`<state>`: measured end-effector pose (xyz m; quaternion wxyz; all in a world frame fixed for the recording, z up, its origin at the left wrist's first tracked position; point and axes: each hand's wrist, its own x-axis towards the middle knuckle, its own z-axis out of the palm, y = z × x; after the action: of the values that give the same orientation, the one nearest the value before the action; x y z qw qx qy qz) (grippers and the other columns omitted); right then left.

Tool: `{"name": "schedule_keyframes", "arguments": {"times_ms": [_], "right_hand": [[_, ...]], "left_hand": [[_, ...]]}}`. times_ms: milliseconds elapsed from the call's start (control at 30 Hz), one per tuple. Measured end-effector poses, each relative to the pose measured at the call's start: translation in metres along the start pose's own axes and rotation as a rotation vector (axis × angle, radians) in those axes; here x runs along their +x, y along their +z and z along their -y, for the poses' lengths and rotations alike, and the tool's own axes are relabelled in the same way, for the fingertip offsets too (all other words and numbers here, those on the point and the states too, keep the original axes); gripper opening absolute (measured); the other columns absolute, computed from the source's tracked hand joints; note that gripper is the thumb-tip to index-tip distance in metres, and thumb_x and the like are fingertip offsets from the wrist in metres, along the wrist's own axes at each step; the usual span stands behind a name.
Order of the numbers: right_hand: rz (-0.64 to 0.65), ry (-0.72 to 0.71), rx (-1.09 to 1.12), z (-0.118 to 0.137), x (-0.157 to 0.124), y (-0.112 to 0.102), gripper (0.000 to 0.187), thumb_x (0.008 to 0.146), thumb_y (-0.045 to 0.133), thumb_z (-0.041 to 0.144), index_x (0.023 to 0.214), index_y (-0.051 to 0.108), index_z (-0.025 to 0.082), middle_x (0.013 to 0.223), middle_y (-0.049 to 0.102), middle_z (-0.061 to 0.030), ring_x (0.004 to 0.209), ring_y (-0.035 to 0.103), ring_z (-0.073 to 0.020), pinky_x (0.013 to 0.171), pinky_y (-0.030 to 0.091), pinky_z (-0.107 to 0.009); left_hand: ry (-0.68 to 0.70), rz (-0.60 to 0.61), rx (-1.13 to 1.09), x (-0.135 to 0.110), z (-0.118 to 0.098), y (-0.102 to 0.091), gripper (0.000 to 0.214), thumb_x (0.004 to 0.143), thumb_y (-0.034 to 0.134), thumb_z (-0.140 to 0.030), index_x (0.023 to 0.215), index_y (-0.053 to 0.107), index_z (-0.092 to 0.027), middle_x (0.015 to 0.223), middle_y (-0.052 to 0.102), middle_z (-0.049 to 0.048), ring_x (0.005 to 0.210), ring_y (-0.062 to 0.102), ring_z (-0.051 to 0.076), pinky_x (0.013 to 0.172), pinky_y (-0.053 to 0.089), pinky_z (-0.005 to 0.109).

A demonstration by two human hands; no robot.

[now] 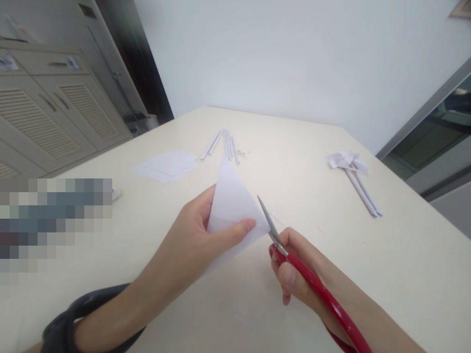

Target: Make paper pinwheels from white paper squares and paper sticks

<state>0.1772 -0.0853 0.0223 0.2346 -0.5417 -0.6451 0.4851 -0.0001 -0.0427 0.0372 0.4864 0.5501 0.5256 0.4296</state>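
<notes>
My left hand [206, 230] grips a sheet of white paper [233, 196], thumb pressed on its near face and the other fingers behind it. The paper's top comes to a point, and its right corner reaches the scissors. In my right hand [294, 269] is a pair of scissors [316, 282] with long red handles, fingers wrapped round them. The blades point up and away, at the right corner of the paper. Whether they are closed on the paper I cannot tell.
Several rolled white paper sticks [227, 144] lie at the back of the white table [405, 274]. Left of them is a pile of white paper sheets [169, 165]. White paper pinwheels [355, 171] on sticks rest at the right. Thin paper scraps [320, 228] are scattered about.
</notes>
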Motion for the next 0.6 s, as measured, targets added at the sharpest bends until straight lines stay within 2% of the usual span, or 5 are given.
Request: {"name": "schedule_keyframes", "arguments": {"times_ms": [367,600], "right_hand": [[-0.010,0.004,0.049,-0.0012,0.0004,0.0009,0.040,0.083,0.045,0.059,0.071,0.041,0.021,0.073,0.053,0.0001,0.068,0.051,-0.0150,0.072,0.040,-0.031],[-0.027,-0.016,-0.102,0.0034,0.0011,-0.0014,0.040,0.084,0.044,0.058,0.069,0.040,0.021,0.070,0.052,0.0013,0.065,0.052,-0.0141,0.072,0.040,-0.031]], "left_hand": [[0.001,-0.009,0.034,0.0002,-0.0025,0.0015,0.030,0.071,0.065,-0.034,0.098,0.060,-0.023,0.090,0.072,0.0022,0.078,0.067,0.027,0.064,0.054,0.037],[0.013,0.006,0.061,-0.0017,-0.0022,-0.0008,0.028,0.072,0.064,-0.034,0.097,0.061,-0.022,0.089,0.072,0.0031,0.077,0.067,0.027,0.065,0.054,0.037]]}}
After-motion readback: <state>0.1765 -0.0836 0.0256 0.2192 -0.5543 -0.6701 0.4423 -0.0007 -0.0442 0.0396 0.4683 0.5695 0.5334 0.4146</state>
